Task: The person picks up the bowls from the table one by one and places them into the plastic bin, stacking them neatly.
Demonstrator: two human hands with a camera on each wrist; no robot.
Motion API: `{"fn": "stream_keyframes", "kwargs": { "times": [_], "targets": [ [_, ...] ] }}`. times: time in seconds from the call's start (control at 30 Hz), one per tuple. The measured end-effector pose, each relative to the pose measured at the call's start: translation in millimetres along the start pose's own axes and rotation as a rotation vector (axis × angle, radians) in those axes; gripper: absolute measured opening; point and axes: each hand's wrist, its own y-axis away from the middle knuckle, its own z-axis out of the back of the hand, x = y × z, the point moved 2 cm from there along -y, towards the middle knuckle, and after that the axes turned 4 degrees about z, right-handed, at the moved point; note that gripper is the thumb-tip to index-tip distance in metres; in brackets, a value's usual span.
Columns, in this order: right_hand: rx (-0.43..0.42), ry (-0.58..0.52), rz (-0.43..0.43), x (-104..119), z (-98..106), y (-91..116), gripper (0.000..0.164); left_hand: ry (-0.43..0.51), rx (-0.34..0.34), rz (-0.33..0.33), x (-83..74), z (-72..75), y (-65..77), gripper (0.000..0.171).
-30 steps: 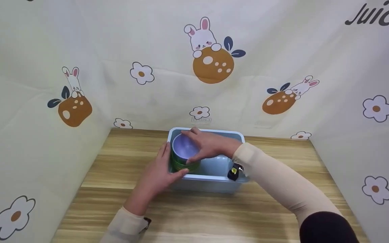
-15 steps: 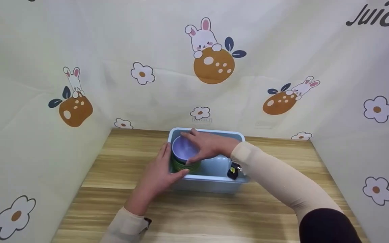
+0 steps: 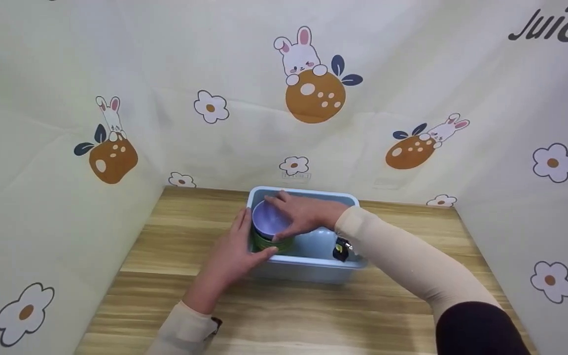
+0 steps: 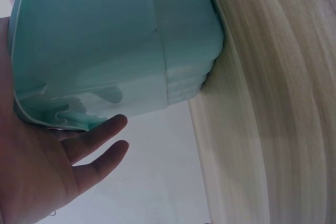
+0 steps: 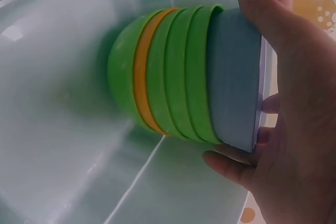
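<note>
A light blue plastic bin (image 3: 308,273) stands on the wooden table. In its left end sits a stack of green bowls (image 5: 178,72) with one orange bowl (image 5: 143,72) among them. A purple bowl (image 3: 268,220) is nested in the top of the stack, its lower part hidden inside the green one. My right hand (image 3: 308,213) grips the purple bowl by its rim. My left hand (image 3: 230,254) rests at the bin's front left corner, thumb along the front rim. In the left wrist view, its fingers (image 4: 102,163) extend fairly straight beside the outer wall.
A small black object (image 3: 341,249) with a yellow mark shows at the bin's right end, by my right cuff. Pale printed cloth (image 3: 234,143) hangs close behind the bin and along both sides of the table (image 3: 165,246).
The purple bowl and my right hand have sunk slightly toward the green stack. My left hand has stayed at the bin's corner. The head view has shifted a little.
</note>
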Motion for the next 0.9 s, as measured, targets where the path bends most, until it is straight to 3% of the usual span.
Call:
{"fn": "stream_keyframes", "kwargs": {
  "times": [0.37, 0.9],
  "targets": [
    [0.026, 0.064, 0.012, 1.0, -3.9, -4.1, 0.117, 0.004, -0.009, -0.013, 0.0, 0.0, -0.5, 0.129],
    [0.043, 0.031, 0.013, -0.1, -4.7, -1.8, 0.125, 0.004, -0.010, -0.008, -0.4, -0.6, 0.1, 0.134]
  ]
}}
